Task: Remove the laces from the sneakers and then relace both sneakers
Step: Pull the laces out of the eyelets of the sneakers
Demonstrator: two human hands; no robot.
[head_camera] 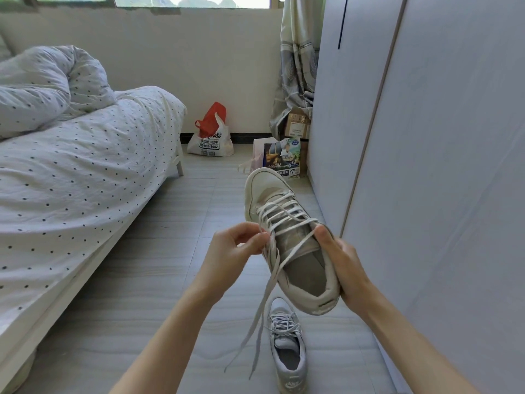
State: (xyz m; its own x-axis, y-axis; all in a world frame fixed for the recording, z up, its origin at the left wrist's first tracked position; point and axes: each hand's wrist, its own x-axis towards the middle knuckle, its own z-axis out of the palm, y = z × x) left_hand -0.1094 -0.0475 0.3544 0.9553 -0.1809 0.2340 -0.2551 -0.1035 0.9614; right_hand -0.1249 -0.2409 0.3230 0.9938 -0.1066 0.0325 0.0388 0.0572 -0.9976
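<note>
Head view. Right hand (345, 268) gripping the held sneaker (292, 240) around heel and collar, thumb lying up along the eyelet edge, toe pointing away. Left hand (235, 251) pinching the lace (284, 211) at the near-side top eyelets, fingers curled tight on it. Two loose lace ends (261, 317) hanging down between the forearms, dangling just above the second sneaker (288, 348).

Progress, judging by lay of things: held sneaker looking laced nearly to the top row, ends untied; unlacing either just beginning or relacing nearly ending — cannot tell which. Second sneaker resting on the floor (159, 308) below the right hand, laces threaded but slack and tangled-looking.

Room: open floor lying left of and beyond the left hand as far as the bed (71, 166). Wardrobe (426, 166) standing close beside the right hand, crowding that elbow. Bags (210, 140) sitting well beyond both hands against the wall.
</note>
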